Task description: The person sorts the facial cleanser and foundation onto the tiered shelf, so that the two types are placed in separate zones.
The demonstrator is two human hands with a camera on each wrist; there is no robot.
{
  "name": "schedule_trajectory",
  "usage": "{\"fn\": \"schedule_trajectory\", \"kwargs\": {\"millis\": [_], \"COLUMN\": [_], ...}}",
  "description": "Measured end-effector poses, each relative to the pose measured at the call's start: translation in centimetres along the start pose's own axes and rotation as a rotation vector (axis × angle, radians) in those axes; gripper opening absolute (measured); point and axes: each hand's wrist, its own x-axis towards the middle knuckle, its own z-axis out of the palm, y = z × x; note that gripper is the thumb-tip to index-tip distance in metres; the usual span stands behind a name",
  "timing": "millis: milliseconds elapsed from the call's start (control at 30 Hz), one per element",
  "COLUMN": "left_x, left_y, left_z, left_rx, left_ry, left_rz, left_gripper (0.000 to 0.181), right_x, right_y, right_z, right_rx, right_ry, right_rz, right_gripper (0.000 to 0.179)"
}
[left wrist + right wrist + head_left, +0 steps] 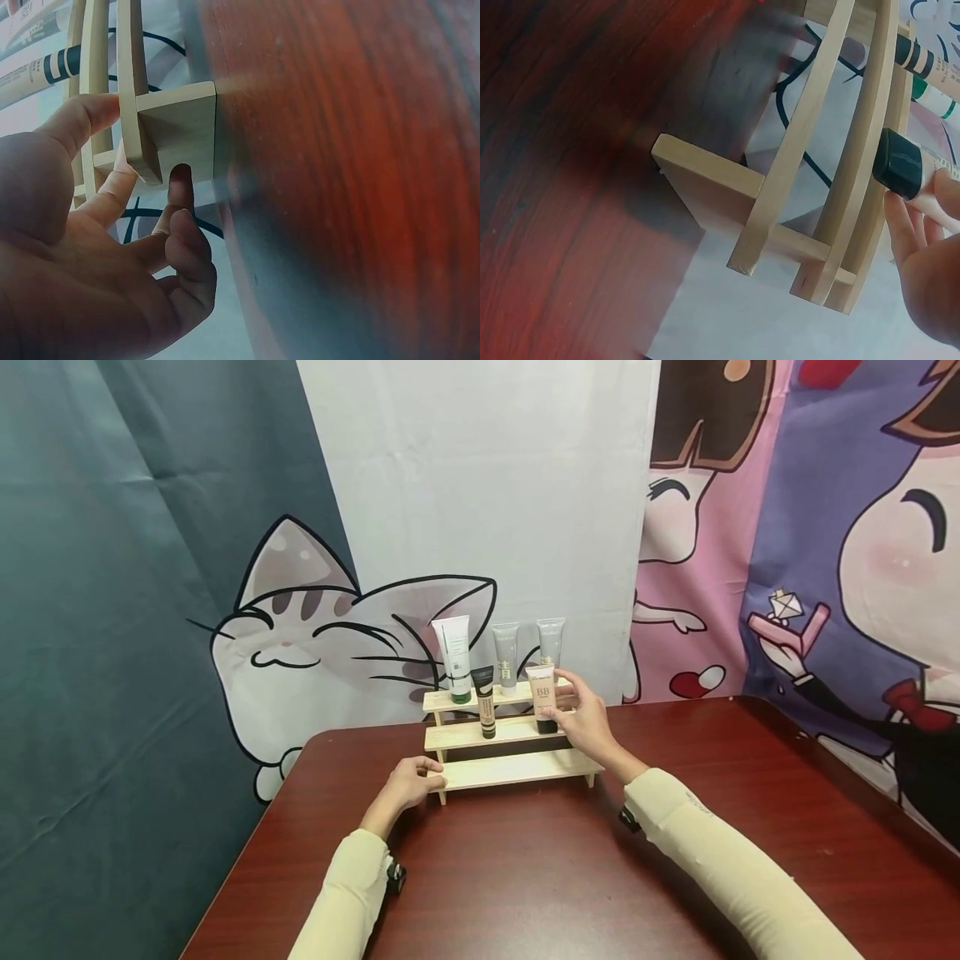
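A three-tier wooden display stand (517,768) stands on the table. My left hand (405,783) pinches the left end of its lowest shelf, thumb on one face and a finger behind; its other fingers curl near the side leg (184,124). With my right hand (588,718) I grip a pink BB cream tube (542,687) at the right of the middle shelf. The tube stands upright, its black cap (900,163) right at the shelf. Left of it on that shelf is a slim tube with black ends (486,703).
On the top shelf are a white tube with a green cap (454,652) at left and two grey tubes, one mid-shelf (506,652) and one at right (551,639). Behind the reddish-brown table (510,877) hangs a cartoon-printed cloth (487,485).
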Motion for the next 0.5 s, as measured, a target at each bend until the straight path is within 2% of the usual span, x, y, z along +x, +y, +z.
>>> {"fn": "schedule_trajectory", "kwargs": {"millis": [167, 500], "left_x": [-0.02, 0.0], "left_y": [0.09, -0.02], "left_z": [0.03, 0.11], "left_rx": [0.004, 0.004], "left_ry": [0.001, 0.002], "left_rz": [0.007, 0.004], "left_gripper": [0.018, 0.018], "right_x": [0.07, -0.07], "right_y": [0.45, 0.74], "right_z": [0.13, 0.28], "right_rx": [-0.008, 0.003], "right_ry": [-0.004, -0.014], "right_rz": [-0.026, -0.005], "right_gripper": [0.069, 0.06]}}
